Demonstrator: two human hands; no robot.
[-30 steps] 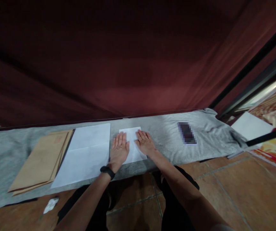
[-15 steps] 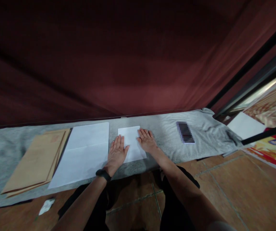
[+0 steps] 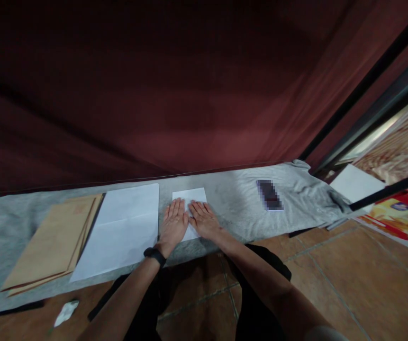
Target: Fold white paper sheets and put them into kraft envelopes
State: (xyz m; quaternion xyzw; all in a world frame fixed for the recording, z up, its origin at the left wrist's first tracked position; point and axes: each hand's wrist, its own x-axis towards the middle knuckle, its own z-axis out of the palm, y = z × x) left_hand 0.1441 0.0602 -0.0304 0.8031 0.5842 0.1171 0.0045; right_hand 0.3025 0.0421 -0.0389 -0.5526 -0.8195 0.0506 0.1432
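A small white folded-looking sheet of paper [image 3: 191,194] lies on the grey cloth in front of me. My left hand [image 3: 174,222], with a dark band on its wrist, rests flat over the paper's left side, fingers stretched out. Flat on the paper's middle and right lies my right hand [image 3: 204,220], its fingers spread and its thumb close to my left hand. Between them the hands cover most of the sheet; its top strip and a bit of the lower part show. Just left is a larger white sheet [image 3: 122,232] with a crease across it.
Brown paper envelopes [image 3: 50,241] are stacked at the left. A blurred-out phone [image 3: 270,195] lies right on the grey cloth [image 3: 235,199]. A dark red curtain [image 3: 189,118] hangs behind. White scrap [image 3: 66,312] lies on the tiled floor; a colourful box [image 3: 403,213] stands far right.
My right hand has slid left from the paper's right edge to its middle, close beside my left hand. The left hand has stayed nearly in place. The view has shifted slightly.
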